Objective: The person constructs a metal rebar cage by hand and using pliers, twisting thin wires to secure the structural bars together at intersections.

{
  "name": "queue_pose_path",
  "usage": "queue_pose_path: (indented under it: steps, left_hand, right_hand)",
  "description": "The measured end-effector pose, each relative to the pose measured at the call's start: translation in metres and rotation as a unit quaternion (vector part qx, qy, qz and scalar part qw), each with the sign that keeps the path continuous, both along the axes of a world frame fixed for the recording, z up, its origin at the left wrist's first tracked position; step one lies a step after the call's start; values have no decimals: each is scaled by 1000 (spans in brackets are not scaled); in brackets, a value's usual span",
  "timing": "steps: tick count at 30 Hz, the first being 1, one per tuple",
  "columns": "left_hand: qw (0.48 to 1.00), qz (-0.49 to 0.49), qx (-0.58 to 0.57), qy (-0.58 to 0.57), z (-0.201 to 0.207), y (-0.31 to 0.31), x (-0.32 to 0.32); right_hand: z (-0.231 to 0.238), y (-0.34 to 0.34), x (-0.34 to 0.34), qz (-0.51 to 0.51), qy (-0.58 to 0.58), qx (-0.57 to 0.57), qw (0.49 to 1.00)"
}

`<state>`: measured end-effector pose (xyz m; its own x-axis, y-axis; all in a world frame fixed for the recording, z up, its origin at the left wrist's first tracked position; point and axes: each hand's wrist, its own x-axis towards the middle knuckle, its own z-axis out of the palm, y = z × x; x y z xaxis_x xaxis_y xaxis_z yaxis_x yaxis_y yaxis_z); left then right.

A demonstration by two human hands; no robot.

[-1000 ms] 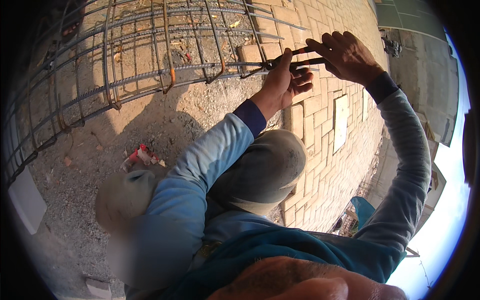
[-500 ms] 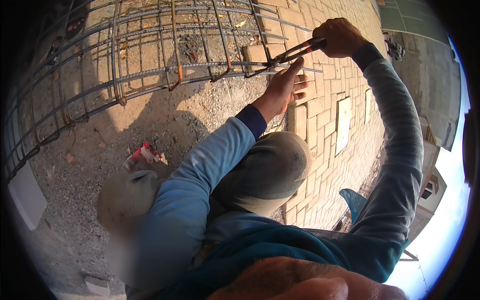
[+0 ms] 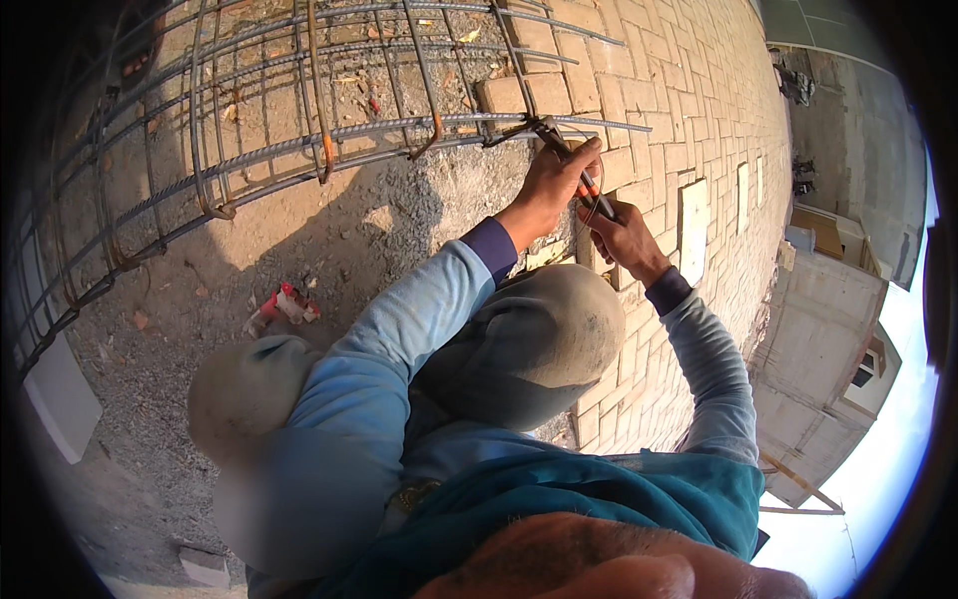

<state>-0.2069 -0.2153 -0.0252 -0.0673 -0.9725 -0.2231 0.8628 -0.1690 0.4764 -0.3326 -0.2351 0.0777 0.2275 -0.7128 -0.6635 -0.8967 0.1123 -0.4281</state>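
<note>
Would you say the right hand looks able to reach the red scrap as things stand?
Probably not: the right hand grips pliers, and the left forearm crosses between it and the red scrap.

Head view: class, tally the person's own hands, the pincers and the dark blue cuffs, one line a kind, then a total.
Hands, left hand and right hand: 2
Pincers: 1
Dark blue cuffs: 2
Total: 5

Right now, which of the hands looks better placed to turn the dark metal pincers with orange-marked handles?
Right, probably: the right hand grips the pincers by the handle ends, while the left hand sits closer to the dark steel rebar cage.
</note>
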Motion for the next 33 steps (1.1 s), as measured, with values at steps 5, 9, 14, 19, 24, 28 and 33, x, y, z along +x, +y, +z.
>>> queue_pose_path:
  steps: [5, 9, 14, 19, 24, 28, 33]
  left_hand:
    - [997, 55, 48, -20, -7, 9, 2]
    - [999, 31, 2, -14, -14, 8, 2]
    - [995, 14, -24, 93, -3, 6, 11]
    - [972, 28, 23, 232, -4, -9, 17]
    - [959, 48, 50, 273, 11, -16, 13]
    - [963, 56, 58, 256, 19, -17, 12]
    - [930, 103, 30, 351, 29, -34, 18]
  right_hand:
    - [-47, 42, 4, -152, -120, 18, 981]
    - [-33, 34, 4, -80, -100, -3, 992]
    - [8, 1, 16, 56, -25, 64, 996]
    - [46, -32, 48, 109, 54, 168, 978]
    - [76, -43, 71, 283, 218, 95, 929]
    - [94, -13, 63, 473, 289, -240, 797]
    - [99, -19, 72, 582, 298, -567, 501]
